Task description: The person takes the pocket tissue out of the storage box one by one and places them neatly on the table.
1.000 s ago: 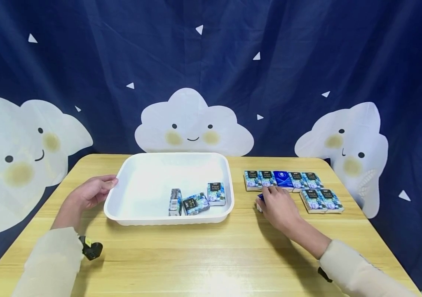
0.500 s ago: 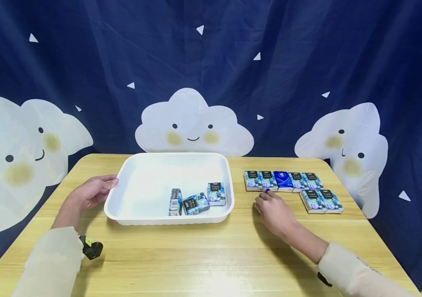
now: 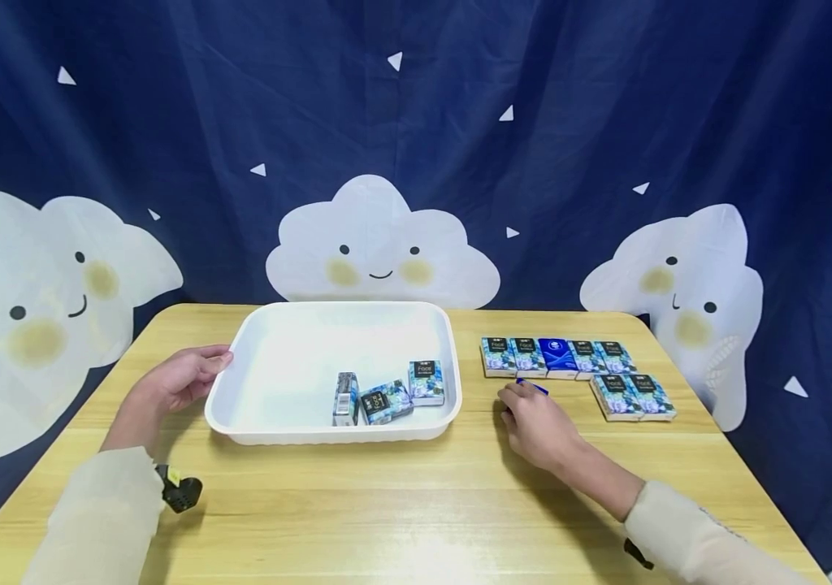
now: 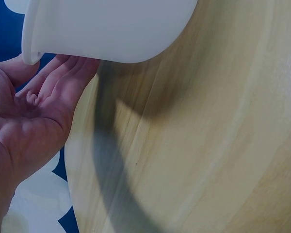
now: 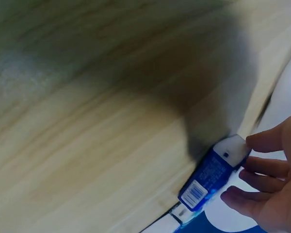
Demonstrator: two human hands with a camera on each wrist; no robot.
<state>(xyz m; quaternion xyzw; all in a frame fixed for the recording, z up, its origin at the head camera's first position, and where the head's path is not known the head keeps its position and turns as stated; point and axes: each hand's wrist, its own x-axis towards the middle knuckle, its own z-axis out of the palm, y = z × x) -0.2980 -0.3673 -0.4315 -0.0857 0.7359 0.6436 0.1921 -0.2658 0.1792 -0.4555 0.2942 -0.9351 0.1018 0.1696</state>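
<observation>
In the head view my left hand (image 3: 180, 379) grips the left rim of a white plastic tray (image 3: 277, 434). The left wrist view shows the thumb at the rim and the other fingers reaching under the tray wall. To the right of the tray, my right hand (image 3: 539, 424) holds a dark blue tissue pack (image 5: 211, 170) by one end, low over the table. The hand hides most of that pack in the head view. Just beyond it lies a row of tissue packs, a blue one (image 3: 557, 357) between floral ones (image 3: 498, 357).
Inside the tray are three floral tissue packs, one standing on edge (image 3: 346, 400), one lying askew (image 3: 387, 402) and one at the right (image 3: 426, 383). Two more floral packs (image 3: 634, 397) lie side by side at the right. A patterned curtain (image 3: 416, 106) hangs behind the wooden table (image 3: 357, 504).
My right hand has shifted slightly left and nearer. The blue pack it holds now shows beyond the fingers instead of at their left. The left hand and tray have stayed put.
</observation>
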